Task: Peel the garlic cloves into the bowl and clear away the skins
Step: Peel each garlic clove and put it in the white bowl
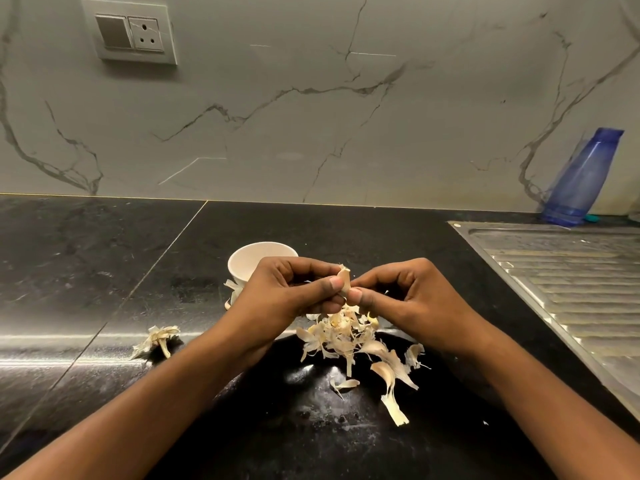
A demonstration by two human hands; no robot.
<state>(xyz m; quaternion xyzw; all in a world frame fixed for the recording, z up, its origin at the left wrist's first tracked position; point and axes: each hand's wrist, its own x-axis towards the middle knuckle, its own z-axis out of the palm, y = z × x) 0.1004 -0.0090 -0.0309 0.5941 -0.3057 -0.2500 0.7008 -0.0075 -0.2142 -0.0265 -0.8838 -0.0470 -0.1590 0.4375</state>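
The garlic clove (344, 280) sits between the two grips, held in the air above the dark surface (104, 271). The left grip (287, 289) pinches it with thumb and curled fingers. The right grip (405, 292) meets it from the other side, its thumb and forefinger nipped on the skin at the clove's lower end.

The white bowl (249, 261) stands just behind the left grip, partly hidden by it; what is inside cannot be seen. A loose pile of skins (346, 337) lies directly beneath both grips and trails toward the person. A bare garlic stalk (157, 339) lies well out to the left of the left grip. The metal draining board (571, 289) runs off to the right of the right grip.

The clove looks light, small and firm, probably slick once bare, so the steady hold belongs on its broad sides while the other grip catches a loose edge at the tip. The skins are likely papery, brittle and clingy. They would be easier to sweep together with a flat palm than to pick up one by one.
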